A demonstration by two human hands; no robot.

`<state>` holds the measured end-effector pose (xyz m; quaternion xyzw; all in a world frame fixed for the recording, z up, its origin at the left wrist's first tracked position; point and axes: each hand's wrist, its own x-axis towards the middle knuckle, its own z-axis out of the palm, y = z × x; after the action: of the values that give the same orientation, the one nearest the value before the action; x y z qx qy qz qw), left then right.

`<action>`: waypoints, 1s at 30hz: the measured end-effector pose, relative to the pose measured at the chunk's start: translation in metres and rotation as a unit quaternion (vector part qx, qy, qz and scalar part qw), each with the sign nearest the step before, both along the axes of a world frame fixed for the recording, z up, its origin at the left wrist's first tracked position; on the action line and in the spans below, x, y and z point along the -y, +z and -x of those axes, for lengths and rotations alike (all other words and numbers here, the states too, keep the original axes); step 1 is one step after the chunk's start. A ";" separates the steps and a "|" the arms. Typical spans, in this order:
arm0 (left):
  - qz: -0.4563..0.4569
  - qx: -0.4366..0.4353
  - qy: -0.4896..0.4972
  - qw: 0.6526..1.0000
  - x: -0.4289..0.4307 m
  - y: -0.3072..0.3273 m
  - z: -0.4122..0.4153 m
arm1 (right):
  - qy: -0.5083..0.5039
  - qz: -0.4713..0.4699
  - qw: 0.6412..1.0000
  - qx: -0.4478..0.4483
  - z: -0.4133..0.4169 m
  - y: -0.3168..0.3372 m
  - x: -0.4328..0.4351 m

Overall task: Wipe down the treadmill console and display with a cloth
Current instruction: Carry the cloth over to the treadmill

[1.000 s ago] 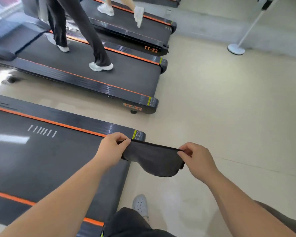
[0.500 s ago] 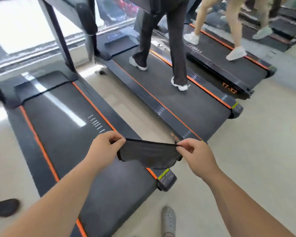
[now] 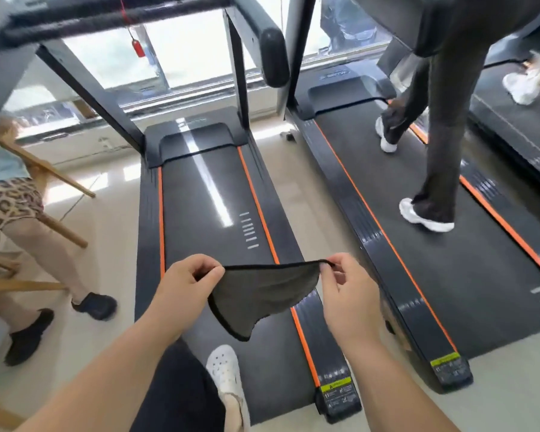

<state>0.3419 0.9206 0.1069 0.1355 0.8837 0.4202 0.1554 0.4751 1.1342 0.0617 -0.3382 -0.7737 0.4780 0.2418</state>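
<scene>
standing at rear end of treadmill (image 3: 206, 194), looking along its belt. pinching one top corner of dark cloth (image 3: 259, 294) with left hand (image 3: 187, 285), fingers curled round the hem. pinching the other top corner with right hand (image 3: 346, 294), thumb against forefinger. holding cloth taut along its top edge above the belt, lower part hanging to a loose point. catching console (image 3: 106, 14) only as a blurred dark bar at top, well apart from cloth. showing a white clog (image 3: 225, 372) over belt's rear end, below cloth. noting another person (image 3: 434, 135) walking on the next machine to the right.
</scene>
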 end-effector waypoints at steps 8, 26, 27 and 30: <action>-0.063 0.001 0.102 0.993 0.007 -0.040 0.131 | 0.068 0.001 0.996 0.050 0.156 -0.017 -0.011; -0.095 0.013 0.120 0.988 0.046 0.203 0.535 | 0.106 0.037 0.992 0.052 0.565 0.257 0.007; -0.096 0.012 0.120 0.988 0.042 0.208 0.552 | 0.103 0.039 0.993 0.047 0.584 0.263 0.003; -0.093 0.004 0.117 0.989 0.024 0.220 0.604 | 0.099 0.042 0.994 0.036 0.642 0.271 -0.013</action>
<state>-0.2625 0.8966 0.3264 0.0434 0.8498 0.5166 0.0953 -0.1665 1.1475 0.3322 -0.2867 -0.7909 0.5192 0.1507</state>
